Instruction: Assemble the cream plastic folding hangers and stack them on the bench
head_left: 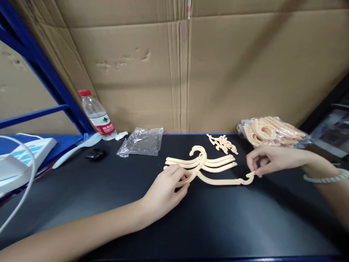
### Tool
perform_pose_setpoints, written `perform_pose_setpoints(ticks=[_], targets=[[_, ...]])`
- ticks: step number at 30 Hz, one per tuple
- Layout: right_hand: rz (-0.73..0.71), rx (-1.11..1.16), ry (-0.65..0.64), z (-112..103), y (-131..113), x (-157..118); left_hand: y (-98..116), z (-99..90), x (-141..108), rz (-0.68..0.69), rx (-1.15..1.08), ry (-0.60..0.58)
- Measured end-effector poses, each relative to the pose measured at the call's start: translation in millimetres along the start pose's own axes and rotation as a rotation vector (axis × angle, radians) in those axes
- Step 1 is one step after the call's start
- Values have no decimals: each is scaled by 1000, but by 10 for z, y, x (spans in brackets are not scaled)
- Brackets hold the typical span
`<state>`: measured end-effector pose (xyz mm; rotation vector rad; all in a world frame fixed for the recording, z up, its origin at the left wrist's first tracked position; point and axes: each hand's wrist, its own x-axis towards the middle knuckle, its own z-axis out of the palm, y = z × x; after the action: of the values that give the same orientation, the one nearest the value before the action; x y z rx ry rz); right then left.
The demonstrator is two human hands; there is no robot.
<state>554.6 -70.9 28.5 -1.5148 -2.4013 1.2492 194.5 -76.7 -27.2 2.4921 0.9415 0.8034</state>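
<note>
Several cream plastic folding hangers point(219, 181) lie overlapped on the black table, their curved hooks bunched at the centre. My left hand point(167, 185) is closed on the left arm of the nearest hanger, and its fingers hide part of that arm. At the far end of the same hanger's right arm sits a small S-shaped hook piece point(248, 179). My right hand point(268, 162) pinches this piece between thumb and fingertips, and it touches the arm's tip. Behind the hangers is a small pile of similar loose hook pieces point(223, 143).
A clear bag of more hanger parts point(272, 130) lies at the back right. At the back left are an empty plastic bag point(144, 141), a water bottle point(99, 116), a pale blue brush point(79, 148) and a small black object point(95, 154). A cardboard wall point(131, 72) rises behind.
</note>
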Motion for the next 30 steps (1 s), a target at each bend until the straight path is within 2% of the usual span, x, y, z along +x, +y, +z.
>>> perform_pose_setpoints(ticks=[5,10,12,14,16,22,30], targets=[[38,-200,-16,36,29,14,-42,54,-19,18,45,-79],[59,-206,0,91,-60,28,-77,64,-2,23,43,-74],[26,-218,111,168,-162,65,-92,77,2,27,41,-61],[-51,-277,285,279,-261,131,-106,94,8,25,47,-52],[-137,-349,388,402,-325,211,-115,105,20,17,65,-49],[-232,-402,436,631,-284,398,-147,73,73,14,137,-44],[-268,-421,569,632,-159,687,-338,47,286,35,273,6]])
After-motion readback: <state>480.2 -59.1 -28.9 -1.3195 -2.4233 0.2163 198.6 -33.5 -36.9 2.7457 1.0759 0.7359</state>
